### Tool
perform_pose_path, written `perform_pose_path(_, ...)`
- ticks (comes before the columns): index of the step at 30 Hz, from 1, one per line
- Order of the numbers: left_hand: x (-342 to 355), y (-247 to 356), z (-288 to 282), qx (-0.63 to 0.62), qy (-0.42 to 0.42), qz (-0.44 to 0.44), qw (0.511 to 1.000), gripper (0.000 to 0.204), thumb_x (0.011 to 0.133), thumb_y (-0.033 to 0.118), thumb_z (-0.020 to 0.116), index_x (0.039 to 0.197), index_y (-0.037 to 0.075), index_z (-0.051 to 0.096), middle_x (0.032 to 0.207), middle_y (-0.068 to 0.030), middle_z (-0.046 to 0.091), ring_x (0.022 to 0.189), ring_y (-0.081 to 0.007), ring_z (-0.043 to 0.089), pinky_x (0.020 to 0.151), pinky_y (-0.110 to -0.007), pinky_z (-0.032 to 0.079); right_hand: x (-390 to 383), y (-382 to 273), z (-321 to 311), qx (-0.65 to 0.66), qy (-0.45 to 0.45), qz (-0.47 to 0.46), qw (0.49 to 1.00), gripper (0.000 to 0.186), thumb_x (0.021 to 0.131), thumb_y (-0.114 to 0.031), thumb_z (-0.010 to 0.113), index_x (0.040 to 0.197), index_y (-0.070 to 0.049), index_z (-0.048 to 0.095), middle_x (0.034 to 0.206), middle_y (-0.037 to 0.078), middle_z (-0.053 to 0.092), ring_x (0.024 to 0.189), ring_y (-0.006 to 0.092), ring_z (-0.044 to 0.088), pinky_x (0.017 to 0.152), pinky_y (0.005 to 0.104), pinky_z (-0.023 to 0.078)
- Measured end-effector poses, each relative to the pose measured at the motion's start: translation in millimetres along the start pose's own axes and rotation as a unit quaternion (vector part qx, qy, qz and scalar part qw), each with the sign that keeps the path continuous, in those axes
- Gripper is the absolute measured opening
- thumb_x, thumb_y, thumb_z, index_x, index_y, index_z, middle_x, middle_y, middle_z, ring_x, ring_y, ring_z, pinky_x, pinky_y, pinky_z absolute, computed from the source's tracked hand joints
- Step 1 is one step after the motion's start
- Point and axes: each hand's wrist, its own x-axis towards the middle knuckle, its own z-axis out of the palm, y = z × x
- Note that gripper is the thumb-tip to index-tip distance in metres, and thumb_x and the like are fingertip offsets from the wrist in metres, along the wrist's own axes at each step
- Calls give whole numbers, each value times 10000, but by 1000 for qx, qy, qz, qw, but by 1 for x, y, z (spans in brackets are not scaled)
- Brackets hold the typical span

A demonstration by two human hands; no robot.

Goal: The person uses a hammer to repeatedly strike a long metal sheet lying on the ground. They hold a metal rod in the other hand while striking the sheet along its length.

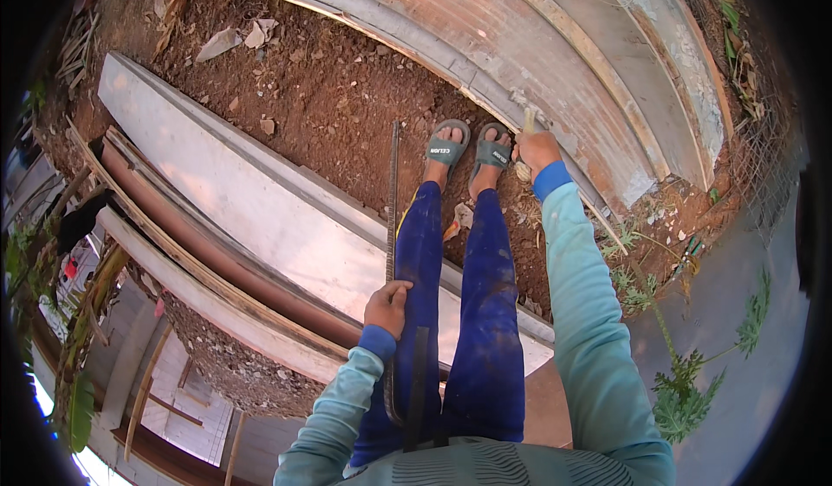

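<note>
Reddish-brown bare ground [321,96] strewn with stones runs between two groups of long panels: a pale concrete slab [217,174] on the near left, and a ribbed slab [520,57] with a grey border [416,39] on the far side. The person stands in the gap in grey sandals [447,150], close to that border.

The step in hand looks like working a short pale tool, perhaps a brush, at the border's near edge. To do it well, the right hand should follow the edge evenly at a steady angle, with the feet firmly set in the loose soil. The long rod is best held upright and away from the shins, its hooked lower end free of the clothing.

The right hand [539,150] is closed around the pale tool [529,122], which lies over the border's near edge just beside the right sandal; whether its tip presses there is too small to tell. The left hand [386,310] has its fingers curled around the ribbed metal rod [393,200], gripping it partway along, in front of the left trouser leg [421,234] and over the concrete slab's far edge.
</note>
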Motion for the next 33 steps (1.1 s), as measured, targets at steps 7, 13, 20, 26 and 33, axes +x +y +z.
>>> perform_pose_path(7, -6, 0, 5, 68, 57, 92, 992, 209, 988, 163, 541, 1058, 52, 705, 791, -93, 688, 663, -177, 644, 647, -326, 528, -27, -15, 22, 119, -118, -39, 985, 165, 906, -98, 605, 888, 65, 618, 718, 75, 589, 543, 151, 577, 442, 304, 449)
perform_pose_path(13, -9, 19, -1, 83, 37, -19, 996, 197, 971, 168, 558, 1046, 78, 716, 935, -127, 719, 866, -252, 690, 806, -340, 526, -13, -4, -2, 85, -51, -63, 993, 163, 911, -78, 595, 944, 81, 618, 709, 61, 573, 554, 130, 581, 423, 290, 459)
perform_pose_path(20, -9, 10, 6, 82, 46, -8, 996, 192, 967, 221, 549, 1044, 152, 710, 925, -169, 703, 874, -356, 678, 778, -418, 530, 12, -38, -27, -76, -33, -165, 983, 180, 921, -106, 603, 1010, 42, 654, 661, 33, 583, 490, 107, 548, 422, 282, 421)
perform_pose_path(26, -8, 10, 3, 62, 51, 6, 997, 178, 965, 212, 554, 1028, 151, 708, 898, -175, 698, 853, -373, 671, 756, -435, 527, 24, -86, -54, -305, -101, -207, 924, 307, 906, -163, 628, 1123, 51, 657, 596, 74, 580, 507, 137, 569, 492, 330, 450)
perform_pose_path(33, -9, 25, -3, 62, 42, -15, 997, 179, 965, 174, 555, 1030, 101, 706, 931, -166, 705, 866, -341, 682, 777, -393, 528, 35, -112, -56, -361, -62, -226, 902, 325, 917, -154, 625, 1183, 31, 651, 629, 50, 580, 514, 108, 542, 499, 311, 435)
